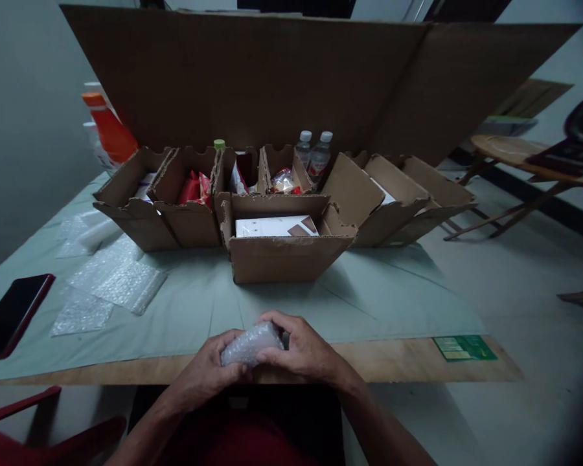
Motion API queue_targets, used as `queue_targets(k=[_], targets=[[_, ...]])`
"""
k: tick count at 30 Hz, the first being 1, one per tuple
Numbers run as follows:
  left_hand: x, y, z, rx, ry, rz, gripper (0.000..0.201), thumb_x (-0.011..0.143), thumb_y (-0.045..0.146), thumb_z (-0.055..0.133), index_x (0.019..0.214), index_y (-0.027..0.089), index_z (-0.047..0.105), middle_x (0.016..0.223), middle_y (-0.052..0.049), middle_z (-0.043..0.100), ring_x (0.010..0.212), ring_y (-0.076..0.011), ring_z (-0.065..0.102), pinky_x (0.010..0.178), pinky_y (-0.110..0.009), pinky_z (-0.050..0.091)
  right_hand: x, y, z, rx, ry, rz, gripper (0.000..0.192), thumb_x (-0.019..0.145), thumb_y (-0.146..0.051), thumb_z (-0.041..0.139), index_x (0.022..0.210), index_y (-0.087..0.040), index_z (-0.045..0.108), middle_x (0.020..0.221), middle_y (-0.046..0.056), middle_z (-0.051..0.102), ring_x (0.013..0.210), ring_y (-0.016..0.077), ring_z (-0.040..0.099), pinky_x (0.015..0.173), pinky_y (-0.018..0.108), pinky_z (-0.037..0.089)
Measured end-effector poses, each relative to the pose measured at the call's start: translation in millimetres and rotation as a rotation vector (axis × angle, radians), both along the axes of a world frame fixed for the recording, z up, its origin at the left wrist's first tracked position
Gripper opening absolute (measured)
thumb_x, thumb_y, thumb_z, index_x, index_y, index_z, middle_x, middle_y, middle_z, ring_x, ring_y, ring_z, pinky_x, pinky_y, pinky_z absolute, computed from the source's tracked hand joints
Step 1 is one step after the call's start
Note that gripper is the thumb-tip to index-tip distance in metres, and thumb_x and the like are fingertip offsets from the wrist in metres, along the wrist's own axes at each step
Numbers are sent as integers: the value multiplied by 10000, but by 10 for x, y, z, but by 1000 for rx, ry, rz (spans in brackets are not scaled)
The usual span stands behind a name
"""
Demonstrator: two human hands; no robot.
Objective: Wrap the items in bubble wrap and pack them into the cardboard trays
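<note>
Head cam showed 1 small bundle wrapped in clear bubble wrap [251,343], held at the near table edge, approx. centre of frame. Left hand [208,369] was curled round its left end, fingers closed under and behind it; right hand [301,349] was closed over its right end w/ fingers on top. Both hands touched the bundle and each other; what was inside the wrap couldn't be made out.

Just beyond the hands stood 1 open brown cardboard box [282,249] w/ 1 white flat carton [276,226] inside. Behind it ran a row of approx. 6 more open brown cardboard boxes [175,200]; some held red snack packets [194,188]. 2 clear plastic water bottles w/ white caps [315,155] stood at the back, and 1 orange plastic bottle [109,129] at far left. 1 big flattened cardboard sheet [272,77] stood upright behind everything.

Left of the hands, well apart, lay several loose sheets of clear bubble wrap [111,281], approx. 4, and 1 dark phone w/ red case [12,314] near the left edge.

Surface was a wooden table covered w/ a pale green sheet [369,304]; bare wood showed along the near edge, w/ 1 green sticker [464,347] at right. Room was dim, pale floor, 1 wooden side table [515,155] at right, 1 red chair [29,433] at lower left.
</note>
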State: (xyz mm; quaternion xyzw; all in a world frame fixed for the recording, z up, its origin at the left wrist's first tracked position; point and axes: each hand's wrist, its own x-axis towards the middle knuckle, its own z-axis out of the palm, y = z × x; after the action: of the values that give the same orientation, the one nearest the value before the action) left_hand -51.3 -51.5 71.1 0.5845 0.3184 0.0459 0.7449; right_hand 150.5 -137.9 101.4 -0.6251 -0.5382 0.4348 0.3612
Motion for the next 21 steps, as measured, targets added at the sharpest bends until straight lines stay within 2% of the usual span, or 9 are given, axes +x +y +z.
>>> queue_targets(k=[3, 6, 9, 12, 14, 16, 19, 21], targets=[[3, -12, 24, -26, 18, -10, 278, 704, 258, 716, 939, 119, 663, 734, 24, 556, 661, -100, 455, 589, -208, 353, 26, -20, 30, -17, -42, 66, 311, 762, -297, 780, 1047, -213, 688, 860, -40, 651, 767, 131, 565, 667, 224, 400], [17, 33, 64, -31, -67, -48, 352, 735, 310, 754, 1023, 125, 671, 785, 4, 610, 688, -111, 506, 611, -212, 380, 92, -32, 165, 24, -37, 26, 231, 785, -277, 744, 997, -200, 694, 851, -26, 664, 774, 139, 580, 682, 233, 421], [86, 178, 112, -41, -235, -53, 548, 737, 434, 807, 1169, 136, 648, 902, -48, 690, 776, -160, 612, 713, -257, 466, 298, -39, 484, 146, -33, -81, 224, 770, -277, 755, 974, -202, 702, 868, -8, 682, 776, 147, 598, 692, 243, 454], [278, 398, 105, -4, -337, 43, 616, 788, 522, 765, 1248, 137, 623, 1021, -123, 737, 863, -215, 684, 826, -340, 517, 653, -2, 881, 290, -23, -276, 294, 750, -358, 808, 982, -215, 699, 878, 7, 688, 761, 156, 620, 673, 253, 500], [473, 541, 40, 53, -302, 114, 589, 796, 514, 758, 1224, 127, 642, 1039, -147, 744, 866, -219, 695, 830, -357, 527, 921, 79, 1100, 356, -29, -401, 382, 705, -452, 851, 971, -224, 700, 877, 19, 694, 767, 174, 635, 670, 271, 532], [677, 645, -68, 88, -224, 167, 575, 736, 485, 799, 1150, 106, 676, 982, -151, 749, 816, -211, 690, 776, -349, 533, 1171, 206, 1245, 362, -41, -469, 448, 652, -533, 876, 930, -226, 704, 874, 33, 703, 776, 192, 645, 673, 290, 556], [883, 710, -253, 101, -176, 205, 567, 650, 461, 829, 1056, 85, 707, 900, -152, 743, 736, -203, 666, 647, -320, 509, 1474, 441, 1337, 267, -56, -471, 478, 609, -572, 890, 853, -209, 698, 863, 48, 709, 759, 194, 655, 666, 298, 567], [919, 709, -348, 103, -187, 208, 552, 640, 451, 823, 1043, 89, 717, 906, -150, 742, 748, -202, 660, 624, -307, 497, 1626, 585, 1346, 195, -90, -475, 449, 616, -538, 895, 819, -194, 689, 847, 51, 709, 736, 182, 658, 656, 287, 562]])
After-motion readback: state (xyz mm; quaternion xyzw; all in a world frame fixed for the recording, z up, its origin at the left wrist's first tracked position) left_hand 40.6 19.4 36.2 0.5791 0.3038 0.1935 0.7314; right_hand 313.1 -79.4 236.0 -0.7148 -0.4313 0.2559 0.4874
